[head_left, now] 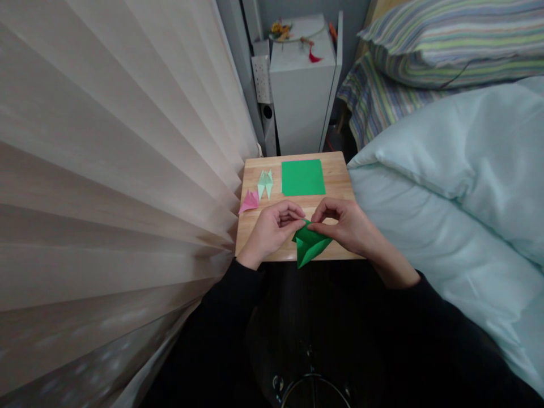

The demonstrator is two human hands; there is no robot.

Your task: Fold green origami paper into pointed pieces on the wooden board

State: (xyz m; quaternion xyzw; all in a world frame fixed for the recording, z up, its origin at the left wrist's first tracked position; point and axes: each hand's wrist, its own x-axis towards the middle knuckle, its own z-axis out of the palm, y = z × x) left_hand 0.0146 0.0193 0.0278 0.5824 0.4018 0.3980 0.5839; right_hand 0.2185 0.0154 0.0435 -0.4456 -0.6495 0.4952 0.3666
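Observation:
Between my two hands is a partly folded piece of green origami paper, with one pointed flap hanging down past the table's front edge. My left hand pinches its upper left edge between thumb and fingers. On the other side, my right hand pinches the upper edge, its thumb and index fingertip close to the left ones. Some of the folds are hidden behind my fingers. A stack of flat green paper lies on the wooden table beyond my hands.
At the table's left side are a pale green folded paper piece and a pink one. A pleated curtain hangs close on the left. The bed's light blue quilt borders the right. Behind stands a white cabinet.

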